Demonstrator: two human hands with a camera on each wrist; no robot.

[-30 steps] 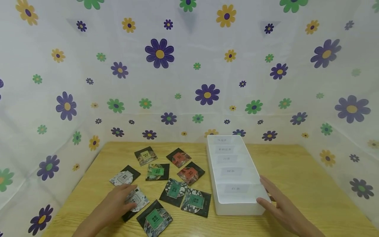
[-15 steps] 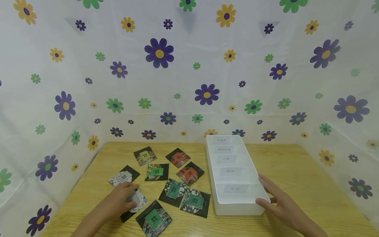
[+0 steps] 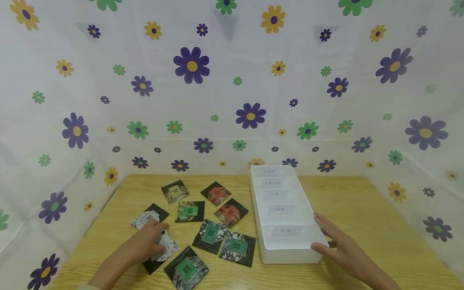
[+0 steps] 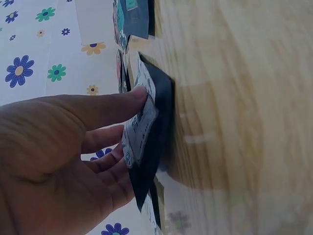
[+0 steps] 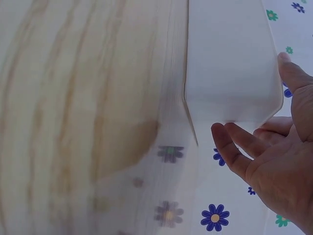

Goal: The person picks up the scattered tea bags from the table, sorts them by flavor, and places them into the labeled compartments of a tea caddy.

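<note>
My left hand (image 3: 145, 243) pinches a black and white-patterned tea sachet (image 3: 167, 246) at the near left of the table. In the left wrist view the thumb of that hand (image 4: 63, 152) presses on the printed face of the sachet (image 4: 164, 107), which stands tilted on edge, close over the wood; the fingers are partly hidden behind it. My right hand (image 3: 342, 249) holds the near right corner of a long white box (image 3: 290, 257). The right wrist view shows this hand (image 5: 288, 152) with its thumb at one edge of the box (image 5: 230, 58) and fingertips at another.
Several other sachets lie spread left of the box, among them a green-labelled one (image 3: 186, 269), a red-labelled one (image 3: 230, 212) and a white one (image 3: 148, 216). The box has labelled compartments. A flowered cloth (image 3: 217, 92) walls in the wooden table (image 3: 366, 225).
The head view has turned slightly, so everything sits a little further left. Both hands stay at the same places, the left at the sachet, the right at the box corner.
</note>
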